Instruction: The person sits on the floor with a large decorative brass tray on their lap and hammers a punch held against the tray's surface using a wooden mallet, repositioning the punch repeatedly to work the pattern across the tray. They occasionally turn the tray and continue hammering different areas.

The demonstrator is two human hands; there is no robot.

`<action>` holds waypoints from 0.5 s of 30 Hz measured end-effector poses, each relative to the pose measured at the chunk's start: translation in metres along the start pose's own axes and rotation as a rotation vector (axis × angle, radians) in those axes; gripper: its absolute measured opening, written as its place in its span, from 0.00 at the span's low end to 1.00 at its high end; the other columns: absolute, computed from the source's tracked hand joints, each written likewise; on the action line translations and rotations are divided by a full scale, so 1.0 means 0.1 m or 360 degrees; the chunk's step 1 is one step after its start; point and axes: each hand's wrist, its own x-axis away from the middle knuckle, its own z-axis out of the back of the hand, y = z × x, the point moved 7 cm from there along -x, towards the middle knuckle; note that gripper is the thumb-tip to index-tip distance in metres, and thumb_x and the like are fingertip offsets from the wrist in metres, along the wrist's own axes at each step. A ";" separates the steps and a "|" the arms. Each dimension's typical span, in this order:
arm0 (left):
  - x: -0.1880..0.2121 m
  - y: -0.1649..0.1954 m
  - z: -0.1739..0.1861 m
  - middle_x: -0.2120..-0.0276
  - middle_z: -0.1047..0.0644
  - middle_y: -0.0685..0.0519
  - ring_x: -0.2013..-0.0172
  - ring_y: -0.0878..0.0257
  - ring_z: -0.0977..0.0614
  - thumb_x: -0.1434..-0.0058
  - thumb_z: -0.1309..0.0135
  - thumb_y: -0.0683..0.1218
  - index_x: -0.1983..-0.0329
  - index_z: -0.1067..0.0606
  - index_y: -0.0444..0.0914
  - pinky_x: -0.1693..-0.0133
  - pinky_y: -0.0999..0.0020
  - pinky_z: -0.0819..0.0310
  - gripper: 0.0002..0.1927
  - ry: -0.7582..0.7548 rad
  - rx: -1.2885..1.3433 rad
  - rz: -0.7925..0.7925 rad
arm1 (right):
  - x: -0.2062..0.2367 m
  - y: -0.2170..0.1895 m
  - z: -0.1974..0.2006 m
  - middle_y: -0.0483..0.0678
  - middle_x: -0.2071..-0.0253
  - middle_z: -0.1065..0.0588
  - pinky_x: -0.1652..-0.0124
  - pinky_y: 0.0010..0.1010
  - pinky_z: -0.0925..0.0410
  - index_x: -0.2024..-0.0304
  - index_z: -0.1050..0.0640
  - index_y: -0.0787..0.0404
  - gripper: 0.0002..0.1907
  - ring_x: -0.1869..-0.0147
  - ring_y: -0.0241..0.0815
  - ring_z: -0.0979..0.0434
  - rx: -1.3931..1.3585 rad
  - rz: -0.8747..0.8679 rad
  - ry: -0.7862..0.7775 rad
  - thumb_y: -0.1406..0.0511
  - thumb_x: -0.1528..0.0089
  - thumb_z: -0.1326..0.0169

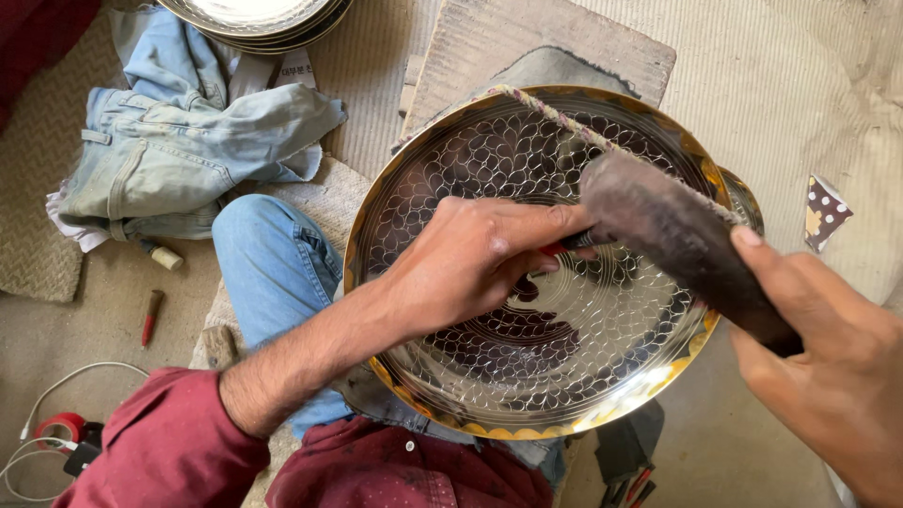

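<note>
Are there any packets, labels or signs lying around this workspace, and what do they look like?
Small packet: on the mat at the right, beside the engraved metal plate; folded, dark maroon with white dots and a yellow patch.
Paper label: top left, tucked between the blue denim cloth and the stacked plates; white with small print.
No screens or signs.

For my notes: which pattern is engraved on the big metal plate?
Small overlapping leaf-like scales cover the plate, with a golden rim; seen in the head view.
</note>
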 end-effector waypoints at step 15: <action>0.26 0.07 0.00 0.52 0.15 0.54 0.57 0.63 0.12 0.36 0.43 0.32 0.35 0.27 0.44 0.56 0.68 0.13 0.27 0.0578 -0.0128 0.0372 | -0.52 -0.31 0.07 0.52 0.60 0.25 0.68 0.28 0.28 0.26 0.41 0.58 0.43 0.68 0.41 0.22 -0.0155 0.0170 -0.0300 0.77 0.43 0.43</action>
